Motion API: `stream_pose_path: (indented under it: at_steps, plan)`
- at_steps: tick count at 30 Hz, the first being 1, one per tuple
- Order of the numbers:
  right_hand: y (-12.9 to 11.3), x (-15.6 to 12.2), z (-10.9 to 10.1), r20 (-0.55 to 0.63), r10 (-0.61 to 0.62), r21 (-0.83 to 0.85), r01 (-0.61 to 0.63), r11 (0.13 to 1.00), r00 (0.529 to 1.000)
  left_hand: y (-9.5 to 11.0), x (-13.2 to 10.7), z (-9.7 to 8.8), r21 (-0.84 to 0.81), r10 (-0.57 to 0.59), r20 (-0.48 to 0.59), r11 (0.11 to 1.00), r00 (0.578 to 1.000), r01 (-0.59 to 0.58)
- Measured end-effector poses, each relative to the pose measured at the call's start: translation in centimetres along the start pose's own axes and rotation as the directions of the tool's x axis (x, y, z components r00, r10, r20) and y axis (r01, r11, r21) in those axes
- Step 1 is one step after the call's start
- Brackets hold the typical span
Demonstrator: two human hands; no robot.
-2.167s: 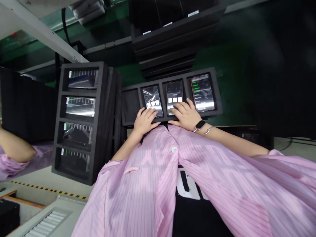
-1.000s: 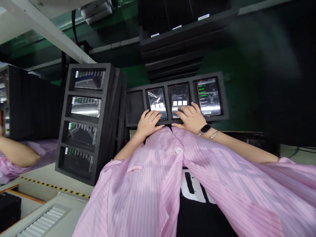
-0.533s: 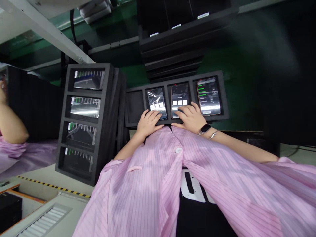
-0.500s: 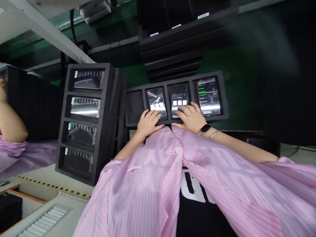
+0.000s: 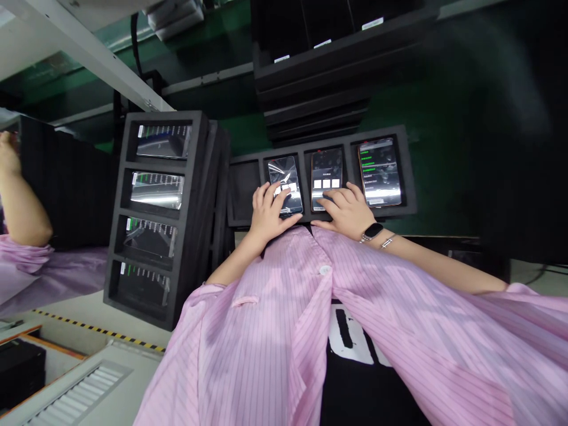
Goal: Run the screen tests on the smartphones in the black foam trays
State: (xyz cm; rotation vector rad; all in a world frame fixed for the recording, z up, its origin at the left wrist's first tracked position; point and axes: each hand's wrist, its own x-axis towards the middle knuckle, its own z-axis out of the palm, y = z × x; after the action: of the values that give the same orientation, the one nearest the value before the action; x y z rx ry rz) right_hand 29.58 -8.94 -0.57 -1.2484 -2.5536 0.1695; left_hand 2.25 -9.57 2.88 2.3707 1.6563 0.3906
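Observation:
A black foam tray [image 5: 402, 204] lies in front of me with three lit phones in its slots. My left hand [image 5: 266, 212] rests flat on the lower part of the left phone [image 5: 284, 181], fingers stretched over its screen. My right hand [image 5: 348, 210], with a watch and bracelet at the wrist, lies open on the lower part of the middle phone [image 5: 327, 175]. The right phone [image 5: 380, 170] shows green text and is untouched. The tray's leftmost slot [image 5: 244, 186] holds nothing.
A second foam tray [image 5: 195, 195] with several phones stands on the left. Stacked black trays [image 5: 315, 77] sit behind. Another person's arm [image 5: 20, 201] in a pink sleeve is at far left. A yellow-black striped table edge [image 5: 97, 337] runs below.
My left hand has slid a little further up the left phone's screen. The other person's arm at far left has risen. My right hand stays put.

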Motion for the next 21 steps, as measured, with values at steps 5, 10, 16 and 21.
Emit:
stream_pose_path:
  at_steps: [5,10,16,21]
  plan:
    - [-0.1,0.1,-0.2,0.032,0.02,0.012,-0.021,1.0,0.999,0.6,1.4,0.9,0.014,-0.114,-0.031,0.993,0.993,0.114]
    - [-0.8,0.9,-0.5,0.045,0.095,0.021,-0.096,0.995,0.994,0.2,1.5,0.9,-0.028,-0.106,-0.035,0.994,0.994,0.105]
    - [0.5,-0.3,-1.8,0.048,0.241,0.053,-0.243,0.969,0.969,-0.2,1.4,0.8,-0.075,-0.124,-0.077,0.99,0.989,0.118]
    - [4.0,-2.8,-2.8,-0.016,0.441,0.008,-0.44,0.898,0.898,-0.3,1.2,1.0,-0.09,-0.115,-0.088,0.99,0.989,0.108]
